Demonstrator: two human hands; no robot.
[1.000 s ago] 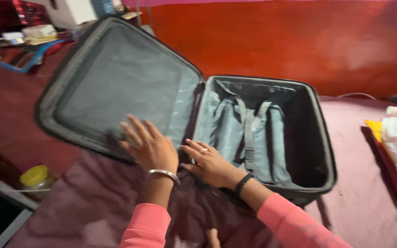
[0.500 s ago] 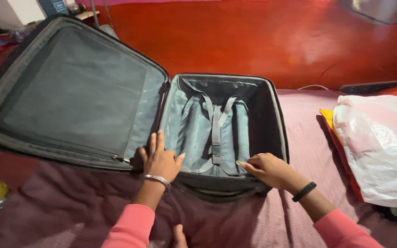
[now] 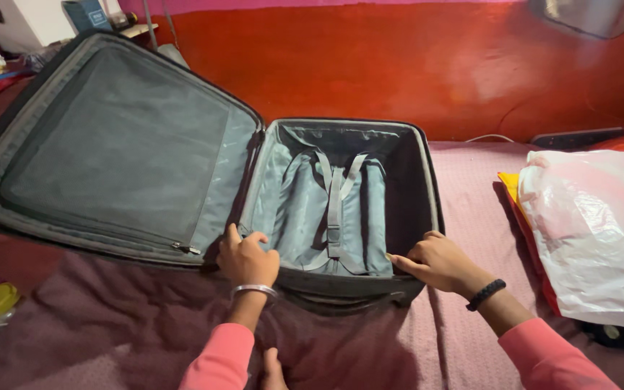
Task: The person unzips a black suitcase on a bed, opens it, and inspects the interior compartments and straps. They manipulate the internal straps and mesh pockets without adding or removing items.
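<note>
We see a dark suitcase (image 3: 413,217) lying wide open on the bed. Its lid leans out left. Inside it is grey, with crossed grey straps (image 3: 334,198).

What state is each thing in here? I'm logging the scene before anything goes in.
suitcase: open flat, main compartment empty
lid: folded back, zip pocket closed
straps: buckled
plastic bag: full, lying on bed
left hand: gripping near rim
right hand: resting on near rim

place: home bedroom prob
bed: mauve bedspread (image 3: 471,217) under the hands
wall: red wall (image 3: 399,65) beyond them
clutter: shelf w/ boxes (image 3: 81,14) far upper left
</note>
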